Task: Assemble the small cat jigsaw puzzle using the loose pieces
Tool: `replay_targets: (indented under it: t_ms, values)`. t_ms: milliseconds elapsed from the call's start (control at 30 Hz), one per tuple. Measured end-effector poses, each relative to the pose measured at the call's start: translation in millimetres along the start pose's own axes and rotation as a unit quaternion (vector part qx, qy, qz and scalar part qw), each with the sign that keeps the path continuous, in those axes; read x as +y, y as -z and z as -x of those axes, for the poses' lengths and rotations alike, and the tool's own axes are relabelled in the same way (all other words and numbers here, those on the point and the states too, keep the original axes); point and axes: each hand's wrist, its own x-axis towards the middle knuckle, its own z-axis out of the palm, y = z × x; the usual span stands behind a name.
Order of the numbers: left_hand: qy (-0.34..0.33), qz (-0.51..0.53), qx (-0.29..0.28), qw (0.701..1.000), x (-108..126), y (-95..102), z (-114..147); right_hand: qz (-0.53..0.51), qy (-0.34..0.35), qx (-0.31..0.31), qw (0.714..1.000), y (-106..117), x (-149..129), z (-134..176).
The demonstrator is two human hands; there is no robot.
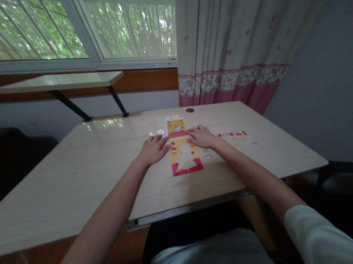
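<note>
A partly built jigsaw puzzle (187, 172) lies on the table, its yellow and red border joined around a middle where the pale tabletop shows. Just beyond it is a yellow and red picture card (172, 126) with a white animal drawn on it. My left hand (155, 150) rests at the left side where card and puzzle meet, fingers stretched out. On the right side my right hand (202, 137) lies with its fingers extended, fingertips at the card's lower edge and the puzzle's upper right. Neither hand grips anything. Loose puzzle pieces (208, 157) lie by my right wrist.
More red pieces (238, 134) and yellow pieces (236, 145) are spread to the right of my right forearm. A raised shelf (60, 82) on black legs stands at the back left of the wooden table (83, 179). A round cable hole (190, 110) sits near the back edge.
</note>
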Motion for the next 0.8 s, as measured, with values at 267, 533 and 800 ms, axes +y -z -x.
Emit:
replay_targets:
  t_ms: [267,533,800]
  values:
    - [0.000,0.001,0.001,1.000,-1.1,-2.2,-0.5,0.006,-0.001,0.005,1.000,1.4,0.2,0.9]
    - [-0.001,0.006,-0.001,1.000,-2.6,-3.8,-0.9,-0.002,-0.001,0.005,1.000,0.6,1.1,1.0]
    - [-0.003,0.002,0.001,1.000,-3.9,-3.5,-0.7,-0.004,-0.003,0.002,1.000,-0.3,0.8,0.7]
